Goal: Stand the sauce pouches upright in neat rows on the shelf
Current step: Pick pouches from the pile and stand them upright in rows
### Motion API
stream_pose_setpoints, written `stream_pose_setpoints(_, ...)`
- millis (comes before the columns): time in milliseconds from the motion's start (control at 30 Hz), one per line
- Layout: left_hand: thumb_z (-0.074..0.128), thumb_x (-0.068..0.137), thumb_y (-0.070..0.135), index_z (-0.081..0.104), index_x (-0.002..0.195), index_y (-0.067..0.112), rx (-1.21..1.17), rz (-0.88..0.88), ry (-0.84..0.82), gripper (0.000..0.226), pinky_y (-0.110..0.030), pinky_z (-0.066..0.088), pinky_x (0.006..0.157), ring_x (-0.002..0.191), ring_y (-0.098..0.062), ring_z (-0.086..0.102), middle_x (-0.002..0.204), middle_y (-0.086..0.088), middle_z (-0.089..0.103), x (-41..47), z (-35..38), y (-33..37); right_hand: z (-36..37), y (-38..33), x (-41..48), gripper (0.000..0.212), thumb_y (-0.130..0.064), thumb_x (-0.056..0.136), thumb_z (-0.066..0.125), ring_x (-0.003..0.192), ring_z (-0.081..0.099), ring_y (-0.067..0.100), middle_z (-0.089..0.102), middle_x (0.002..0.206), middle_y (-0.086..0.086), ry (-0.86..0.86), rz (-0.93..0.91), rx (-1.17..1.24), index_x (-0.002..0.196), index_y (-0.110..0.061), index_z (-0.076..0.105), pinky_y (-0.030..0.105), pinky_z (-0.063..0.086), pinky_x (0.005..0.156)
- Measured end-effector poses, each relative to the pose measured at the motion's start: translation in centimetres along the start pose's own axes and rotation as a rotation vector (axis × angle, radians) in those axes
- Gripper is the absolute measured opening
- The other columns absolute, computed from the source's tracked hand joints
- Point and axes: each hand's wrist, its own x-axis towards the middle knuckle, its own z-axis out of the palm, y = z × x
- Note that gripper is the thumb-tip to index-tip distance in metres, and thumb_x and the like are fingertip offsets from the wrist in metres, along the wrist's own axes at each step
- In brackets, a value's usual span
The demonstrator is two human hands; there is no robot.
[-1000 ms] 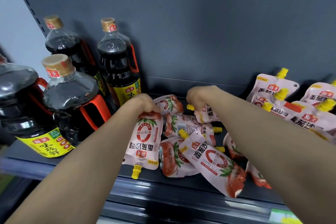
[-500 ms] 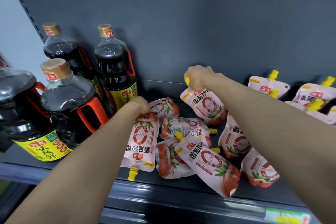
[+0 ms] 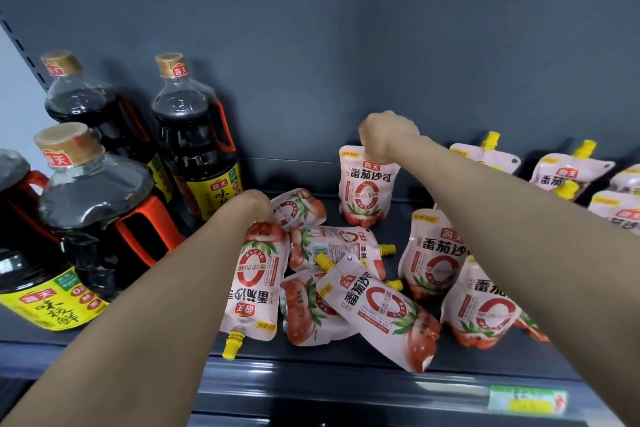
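Note:
Pink tomato sauce pouches with yellow spouts lie jumbled on the dark shelf (image 3: pixel 311 360). My right hand (image 3: pixel 386 133) grips the top of an upright pouch (image 3: pixel 367 185) near the shelf's back wall, its base on the shelf. My left hand (image 3: pixel 251 206) holds the bottom end of an upside-down pouch (image 3: pixel 254 282), spout pointing at the front edge. Between them several pouches lie flat, one large pouch (image 3: pixel 379 310) tilted across the front. Two pouches (image 3: pixel 433 256) stand upright under my right forearm.
Large dark soy sauce bottles (image 3: pixel 195 139) with red handles stand at the left, close to my left arm. More upright pouches (image 3: pixel 568 172) fill the back right. A green price tag (image 3: pixel 526 400) sits on the shelf's front rail.
My right hand lifted a pouch out of the pile, turned it upright and carried it back toward the wall. My left hand has stayed on the upside-down pouch.

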Motion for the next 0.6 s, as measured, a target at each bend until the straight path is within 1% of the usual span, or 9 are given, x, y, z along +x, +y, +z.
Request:
stream_pose_setpoints(100, 0.062, 0.087, 0.035, 0.055, 0.120, 0.000, 0.027, -0.027, -0.013, 0.048, -0.028, 0.051, 0.085, 0.073, -0.018, 0.063, 0.077, -0.008, 0.062, 0.2, 0.2, -0.2, -0.2, 0.5, -0.1, 0.014, 0.001, 0.083, 0.052, 0.080, 0.049, 0.029, 0.051, 0.091, 0.008, 0.009, 0.044, -0.001, 0.089, -0.011, 0.056, 0.032, 0.039, 0.072)
stream_pose_setpoints(167, 0.058, 0.090, 0.036, 0.057, 0.119, 0.002, 0.041, -0.041, -0.022, 0.045, -0.028, 0.048, 0.082, 0.064, -0.015, 0.058, 0.074, -0.006, 0.060, 0.4, 0.2, -0.2, -0.4, 1.1, -0.2, 0.013, 0.002, 0.083, 0.050, 0.080, 0.050, 0.029, 0.051, 0.090, 0.008, 0.010, 0.085, 0.002, 0.089, -0.008, 0.056, 0.032, 0.041, 0.069)
stream_pose_setpoints(267, 0.056, 0.092, 0.033, 0.056, 0.118, 0.004, 0.049, -0.038, 0.026, 0.039, -0.028, 0.048, 0.090, 0.077, -0.017, 0.059, 0.098, -0.009, 0.068, 0.7, 0.5, -0.3, -0.4, 1.9, -0.3, 0.008, 0.000, 0.084, 0.050, 0.082, 0.049, 0.029, 0.049, 0.091, 0.009, 0.007, 0.135, 0.023, 0.086, -0.007, 0.052, 0.032, 0.042, 0.069)
stream_pose_setpoints(300, 0.056, 0.092, 0.031, 0.056, 0.117, 0.003, 0.031, -0.040, 0.056, 0.037, -0.027, 0.047, 0.091, 0.077, -0.017, 0.058, 0.098, -0.009, 0.067, 0.7, 0.7, -0.3, -0.4, 2.1, -0.4, 0.008, 0.000, 0.084, 0.050, 0.083, 0.048, 0.030, 0.049, 0.091, 0.009, 0.010, 0.145, 0.029, 0.086, -0.008, 0.051, 0.032, 0.042, 0.069)
stream_pose_setpoints(367, 0.058, 0.091, 0.031, 0.058, 0.102, 0.002, -0.031, -0.066, 0.065, 0.032, -0.027, 0.048, 0.084, 0.073, -0.017, 0.058, 0.079, -0.008, 0.062, 1.3, 1.0, -0.4, -0.4, 2.5, -0.5, 0.008, -0.001, 0.084, 0.051, 0.082, 0.049, 0.030, 0.049, 0.091, 0.009, 0.016, 0.153, 0.037, 0.087, -0.008, 0.051, 0.032, 0.042, 0.069)
stream_pose_setpoints(400, 0.056, 0.093, 0.029, 0.057, 0.097, 0.001, -0.074, -0.062, 0.060, 0.028, -0.027, 0.048, 0.081, 0.077, -0.019, 0.058, 0.080, -0.008, 0.061, 1.6, 1.2, -0.4, -0.4, 2.7, -0.5, 0.008, -0.001, 0.084, 0.051, 0.082, 0.049, 0.030, 0.050, 0.091, 0.009, 0.015, 0.156, 0.040, 0.086, -0.008, 0.052, 0.032, 0.042, 0.069)
stream_pose_setpoints(467, 0.051, 0.096, 0.022, 0.057, 0.110, -0.002, -0.166, -0.054, 0.086, 0.029, -0.029, 0.048, 0.079, 0.092, -0.021, 0.055, 0.107, -0.013, 0.065, 1.5, 1.1, -0.2, -0.4, 3.0, -0.6, 0.008, 0.000, 0.084, 0.051, 0.082, 0.049, 0.030, 0.049, 0.091, 0.009, 0.008, 0.164, 0.035, 0.086, -0.008, 0.051, 0.032, 0.042, 0.069)
stream_pose_setpoints(500, 0.051, 0.096, 0.026, 0.055, 0.119, -0.001, -0.142, -0.049, 0.127, 0.036, -0.029, 0.049, 0.085, 0.100, -0.022, 0.057, 0.120, -0.014, 0.062, 1.6, 1.0, -0.2, -0.4, 3.1, -0.6, 0.008, 0.000, 0.084, 0.051, 0.083, 0.048, 0.030, 0.049, 0.091, 0.009, 0.006, 0.169, 0.030, 0.086, -0.008, 0.051, 0.032, 0.042, 0.069)
stream_pose_setpoints(600, 0.043, 0.098, 0.035, 0.048, 0.132, 0.004, -0.191, -0.032, 0.358, 0.047, -0.027, 0.045, 0.096, 0.121, -0.023, 0.055, 0.132, -0.010, 0.055, 0.4, 0.0, 0.2, -0.5, 3.5, -0.6, 0.009, 0.002, 0.083, 0.051, 0.082, 0.048, 0.030, 0.049, 0.091, 0.010, 0.028, 0.182, 0.021, 0.086, -0.007, 0.051, 0.033, 0.043, 0.070)
